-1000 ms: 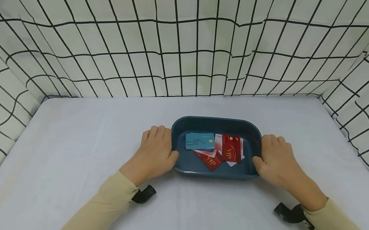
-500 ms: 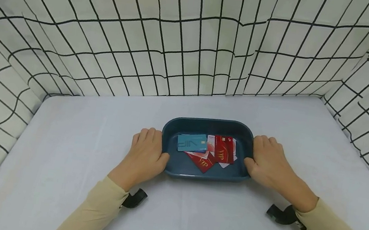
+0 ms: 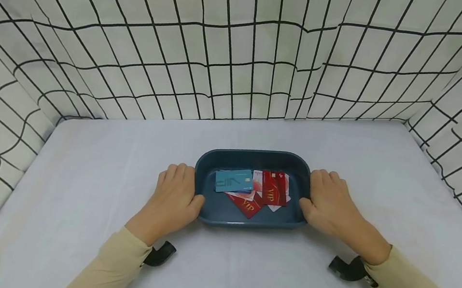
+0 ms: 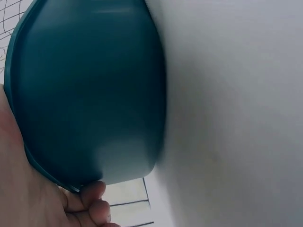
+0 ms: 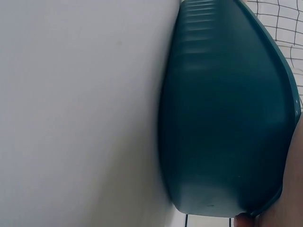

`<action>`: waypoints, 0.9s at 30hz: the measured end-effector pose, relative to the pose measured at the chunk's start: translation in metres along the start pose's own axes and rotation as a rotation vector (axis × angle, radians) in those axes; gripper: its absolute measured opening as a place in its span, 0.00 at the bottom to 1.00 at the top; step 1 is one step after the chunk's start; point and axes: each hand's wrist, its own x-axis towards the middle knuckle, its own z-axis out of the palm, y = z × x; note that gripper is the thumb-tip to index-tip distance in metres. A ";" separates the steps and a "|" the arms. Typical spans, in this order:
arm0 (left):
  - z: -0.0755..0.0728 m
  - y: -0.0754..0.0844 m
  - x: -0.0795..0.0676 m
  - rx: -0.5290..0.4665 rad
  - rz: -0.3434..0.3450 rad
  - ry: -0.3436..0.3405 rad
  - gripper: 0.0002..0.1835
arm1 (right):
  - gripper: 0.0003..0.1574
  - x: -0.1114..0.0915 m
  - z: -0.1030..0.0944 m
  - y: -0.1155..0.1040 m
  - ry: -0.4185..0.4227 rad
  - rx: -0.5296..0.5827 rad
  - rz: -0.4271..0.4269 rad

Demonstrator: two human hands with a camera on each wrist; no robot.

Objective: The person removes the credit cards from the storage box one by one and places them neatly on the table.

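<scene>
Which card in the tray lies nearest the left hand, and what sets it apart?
The light-blue card, the only one of that colour in view, furthest left; the red cards lie farther from the left hand.

A teal tub [image 4: 90, 90] fills the left and middle, its smooth outer side facing the camera. At lower left, the left hand [image 4: 31, 184] grips its rim [image 4: 8, 66], fingers [image 4: 93, 193] curled. White worktop [image 4: 236, 113] spans the right; a black grid [image 4: 10, 19] shows top left.
</scene>
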 end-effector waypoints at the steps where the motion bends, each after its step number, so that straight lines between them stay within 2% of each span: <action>1: 0.000 -0.001 -0.001 -0.005 0.001 -0.001 0.13 | 0.16 0.000 0.001 -0.001 -0.003 0.001 0.003; 19: -0.009 -0.022 -0.022 -0.049 0.001 0.014 0.12 | 0.18 0.002 0.013 -0.027 0.007 0.013 -0.024; 27: -0.011 -0.034 -0.030 -0.064 0.002 0.022 0.15 | 0.18 0.000 0.015 -0.039 0.024 -0.002 -0.051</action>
